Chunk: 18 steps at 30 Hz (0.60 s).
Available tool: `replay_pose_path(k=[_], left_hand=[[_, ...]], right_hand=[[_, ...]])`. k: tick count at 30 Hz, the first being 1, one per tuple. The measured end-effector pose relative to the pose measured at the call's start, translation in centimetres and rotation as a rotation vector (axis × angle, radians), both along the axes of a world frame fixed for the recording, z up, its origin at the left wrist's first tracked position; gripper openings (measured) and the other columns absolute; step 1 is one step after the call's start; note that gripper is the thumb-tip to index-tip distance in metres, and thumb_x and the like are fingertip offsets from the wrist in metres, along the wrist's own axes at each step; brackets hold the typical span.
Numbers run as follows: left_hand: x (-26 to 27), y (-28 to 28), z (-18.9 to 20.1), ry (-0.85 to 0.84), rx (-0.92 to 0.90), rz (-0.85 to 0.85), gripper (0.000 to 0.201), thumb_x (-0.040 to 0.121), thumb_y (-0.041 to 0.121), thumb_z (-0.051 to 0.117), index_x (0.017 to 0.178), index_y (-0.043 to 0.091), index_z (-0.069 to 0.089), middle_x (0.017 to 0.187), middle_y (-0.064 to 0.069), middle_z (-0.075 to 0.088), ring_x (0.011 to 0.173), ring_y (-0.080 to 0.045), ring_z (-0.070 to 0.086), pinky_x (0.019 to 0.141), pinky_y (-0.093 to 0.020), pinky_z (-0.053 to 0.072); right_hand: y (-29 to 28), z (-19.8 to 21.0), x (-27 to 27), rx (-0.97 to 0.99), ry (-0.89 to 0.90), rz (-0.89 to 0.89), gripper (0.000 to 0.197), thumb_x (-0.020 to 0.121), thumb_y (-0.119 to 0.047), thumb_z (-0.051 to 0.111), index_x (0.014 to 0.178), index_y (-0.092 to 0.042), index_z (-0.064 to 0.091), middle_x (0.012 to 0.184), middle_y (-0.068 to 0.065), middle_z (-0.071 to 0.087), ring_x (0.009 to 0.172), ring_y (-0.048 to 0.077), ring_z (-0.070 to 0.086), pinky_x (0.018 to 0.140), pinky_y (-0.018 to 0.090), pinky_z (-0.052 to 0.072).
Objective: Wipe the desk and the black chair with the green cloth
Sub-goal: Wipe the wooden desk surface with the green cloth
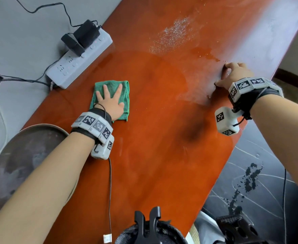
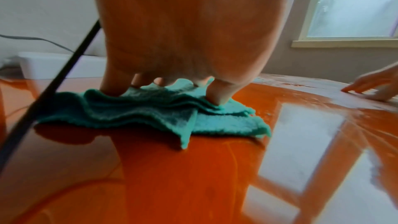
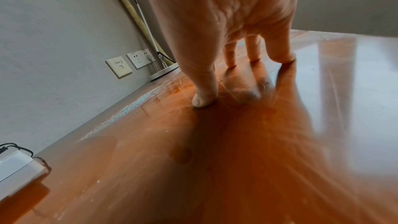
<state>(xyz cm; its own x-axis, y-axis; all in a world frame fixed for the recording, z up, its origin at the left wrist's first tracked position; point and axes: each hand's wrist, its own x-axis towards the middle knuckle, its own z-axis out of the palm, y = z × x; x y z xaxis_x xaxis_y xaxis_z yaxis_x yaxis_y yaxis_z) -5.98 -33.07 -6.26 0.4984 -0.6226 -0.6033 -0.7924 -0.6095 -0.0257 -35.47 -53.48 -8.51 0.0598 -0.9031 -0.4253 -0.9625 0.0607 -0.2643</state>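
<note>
The green cloth [image 1: 112,99], folded into a thick pad, lies flat on the orange desk [image 1: 153,155] toward its left edge, just near of the white power strip [image 1: 81,59]. The left hand [image 1: 110,103] presses on it with straight, spread fingers, nothing curled round the fabric; the left wrist view shows the fingertips [image 2: 112,89] sinking into the layered folds.

From that pad, the unwiped mess lies to the far right: a patch of pale specks [image 1: 174,36] and a wet-looking smear [image 1: 204,53] farther along the desk. The desk's long axis runs from the near left to the far right, so the next stroke probably has to travel along it, away from the body.

The right hand [image 1: 236,74] is well apart from the cloth, at the desk's right edge, fingers bent with their tips propped on the surface and holding nothing. It is nearer the smear, yet the cloth is under the left.

The black chair [image 1: 260,182] shows at the near right, below the desk edge, with dark splatter on it; it looks untouched.
</note>
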Motion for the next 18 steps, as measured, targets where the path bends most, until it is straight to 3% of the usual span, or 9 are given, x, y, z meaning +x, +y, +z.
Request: replay_pose_path(k=[6, 10, 18], left_hand=[[-2.3, 2.8, -0.1, 0.027, 0.009, -0.069, 0.066, 0.1, 0.033, 0.03, 0.147, 0.038, -0.016, 0.155, -0.014, -0.024, 0.141, -0.043, -0.016, 0.111, -0.057, 0.013], [-5.2, 3.2, -0.6, 0.018, 0.011, -0.124, 0.068, 0.099, 0.038, 0.03, 0.146, 0.037, -0.02, 0.154, -0.015, -0.025, 0.141, -0.045, -0.015, 0.111, -0.058, 0.018], [-11.6, -1.2, -1.1, 0.053, 0.003, -0.182, 0.066, 0.1, 0.04, 0.027, 0.145, 0.037, -0.021, 0.152, -0.016, -0.03, 0.139, -0.045, -0.019, 0.11, -0.062, 0.012]], right_hand=[[0.3, 0.4, 0.0, 0.002, 0.012, -0.002, 0.07, 0.08, -0.034, 0.071, 0.141, -0.023, 0.038, 0.148, 0.007, 0.029, 0.129, 0.039, 0.038, 0.107, 0.046, 0.034], [0.4, 0.6, 0.0, 0.004, 0.028, 0.004, 0.069, 0.083, -0.034, 0.069, 0.143, -0.023, 0.036, 0.15, 0.007, 0.027, 0.129, 0.039, 0.037, 0.106, 0.044, 0.032], [0.4, 0.7, -0.1, 0.006, 0.018, 0.013, 0.071, 0.082, -0.035, 0.069, 0.143, -0.023, 0.035, 0.15, 0.007, 0.026, 0.131, 0.037, 0.034, 0.108, 0.04, 0.03]])
